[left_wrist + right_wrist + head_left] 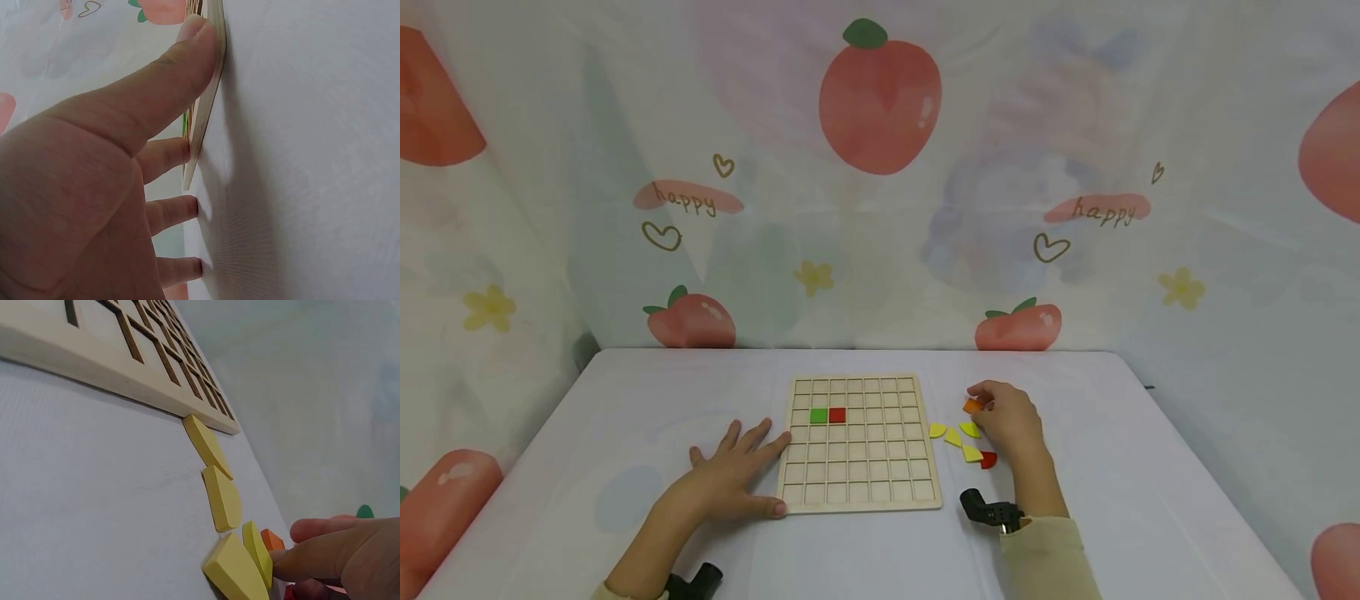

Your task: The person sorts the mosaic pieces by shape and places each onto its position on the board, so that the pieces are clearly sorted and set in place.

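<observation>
From the remote station I am watching the left hand (726,479) spreading its fingers on the white table (1150,492), its thumb resting at the near left corner of the wooden grid board (877,433) and its index finger touching the left edge. The right hand (1011,423) is pinching an orange piece (970,407) between thumb and fingers, to the right of the board; I am not managing to tell whether the piece is touching the table. Four yellow pieces (937,430) are lying loosely between board and right hand, the leftmost sitting just beside the frame. A red curved piece (988,460) is lying beside the nearest yellow one. On the board, a green square (818,416) and a red square (837,415) are occupying neighbouring cells, third row from the far edge.
</observation>
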`<move>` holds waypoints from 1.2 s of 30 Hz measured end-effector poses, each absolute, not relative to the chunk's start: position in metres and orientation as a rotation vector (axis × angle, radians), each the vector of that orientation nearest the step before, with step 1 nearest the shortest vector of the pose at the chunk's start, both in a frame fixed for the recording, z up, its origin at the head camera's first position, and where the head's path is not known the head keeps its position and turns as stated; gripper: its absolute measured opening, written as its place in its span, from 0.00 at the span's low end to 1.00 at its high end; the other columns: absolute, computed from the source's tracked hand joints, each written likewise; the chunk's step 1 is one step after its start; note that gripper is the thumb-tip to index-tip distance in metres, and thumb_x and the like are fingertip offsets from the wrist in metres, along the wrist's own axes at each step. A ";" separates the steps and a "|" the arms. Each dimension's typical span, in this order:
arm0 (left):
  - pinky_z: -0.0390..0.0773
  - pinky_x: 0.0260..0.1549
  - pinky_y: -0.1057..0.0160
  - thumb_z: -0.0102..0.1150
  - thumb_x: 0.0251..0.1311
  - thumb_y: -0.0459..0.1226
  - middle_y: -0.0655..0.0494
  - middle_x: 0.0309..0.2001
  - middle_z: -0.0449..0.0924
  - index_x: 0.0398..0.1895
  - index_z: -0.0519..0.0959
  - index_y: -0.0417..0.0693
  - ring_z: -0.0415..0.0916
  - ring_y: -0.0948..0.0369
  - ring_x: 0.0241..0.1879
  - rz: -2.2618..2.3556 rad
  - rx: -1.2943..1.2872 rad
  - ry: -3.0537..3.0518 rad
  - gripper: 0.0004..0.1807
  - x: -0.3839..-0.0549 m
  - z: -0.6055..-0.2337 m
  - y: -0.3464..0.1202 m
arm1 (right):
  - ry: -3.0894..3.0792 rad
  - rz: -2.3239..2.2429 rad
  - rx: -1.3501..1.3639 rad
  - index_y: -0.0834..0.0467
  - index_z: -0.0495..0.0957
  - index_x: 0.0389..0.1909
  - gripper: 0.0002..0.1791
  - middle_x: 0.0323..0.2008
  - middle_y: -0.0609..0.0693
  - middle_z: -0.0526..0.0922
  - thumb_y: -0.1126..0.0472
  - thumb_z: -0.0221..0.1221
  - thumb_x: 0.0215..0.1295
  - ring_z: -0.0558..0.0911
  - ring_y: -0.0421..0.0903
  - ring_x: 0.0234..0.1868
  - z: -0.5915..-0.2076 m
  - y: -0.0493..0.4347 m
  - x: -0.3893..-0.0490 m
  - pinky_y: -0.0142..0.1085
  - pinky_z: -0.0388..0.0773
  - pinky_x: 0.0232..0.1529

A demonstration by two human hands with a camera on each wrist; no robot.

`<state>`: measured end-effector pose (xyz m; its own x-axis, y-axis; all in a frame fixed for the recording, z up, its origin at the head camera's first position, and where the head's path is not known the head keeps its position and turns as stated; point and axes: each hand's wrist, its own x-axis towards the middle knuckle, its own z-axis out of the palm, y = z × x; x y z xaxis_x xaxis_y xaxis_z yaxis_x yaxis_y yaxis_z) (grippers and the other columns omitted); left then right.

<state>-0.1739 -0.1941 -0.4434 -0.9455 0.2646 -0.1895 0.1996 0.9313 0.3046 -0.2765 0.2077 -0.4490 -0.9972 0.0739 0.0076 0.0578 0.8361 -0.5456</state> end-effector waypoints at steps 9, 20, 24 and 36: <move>0.43 0.48 0.11 0.70 0.39 0.69 0.47 0.78 0.52 0.76 0.62 0.64 0.41 0.29 0.75 0.418 0.340 2.853 0.57 -0.174 -0.443 -0.194 | -2.969 0.888 -0.142 0.56 0.83 0.53 0.19 0.45 0.55 0.82 0.66 0.66 0.59 0.78 0.53 0.46 -0.450 0.208 -0.277 0.49 0.76 0.47; 0.42 0.48 0.11 0.69 0.39 0.69 0.47 0.78 0.52 0.76 0.62 0.64 0.41 0.29 0.75 0.413 0.344 2.860 0.57 -0.174 -0.444 -0.194 | -2.951 0.943 -0.149 0.54 0.85 0.50 0.17 0.46 0.54 0.83 0.67 0.66 0.59 0.78 0.53 0.46 -0.448 0.206 -0.276 0.48 0.77 0.46; 0.42 0.48 0.11 0.69 0.40 0.69 0.47 0.78 0.52 0.76 0.62 0.64 0.41 0.29 0.75 0.405 0.346 2.859 0.57 -0.174 -0.445 -0.195 | -2.949 0.959 -0.151 0.53 0.85 0.51 0.16 0.47 0.54 0.84 0.66 0.65 0.61 0.78 0.53 0.46 -0.449 0.205 -0.276 0.49 0.77 0.48; 0.42 0.48 0.11 0.69 0.39 0.70 0.48 0.79 0.51 0.76 0.61 0.65 0.40 0.29 0.75 0.414 0.345 2.854 0.57 -0.175 -0.447 -0.196 | -2.948 0.944 -0.137 0.52 0.84 0.51 0.14 0.46 0.52 0.84 0.63 0.60 0.67 0.78 0.52 0.44 -0.450 0.203 -0.275 0.44 0.77 0.44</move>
<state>-0.1754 -0.1963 -0.4474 -0.9443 0.2636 -0.1971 0.1968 0.9322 0.3039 -0.2753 0.2034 -0.4500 -0.9952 0.0972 0.0140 0.0710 0.8105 -0.5814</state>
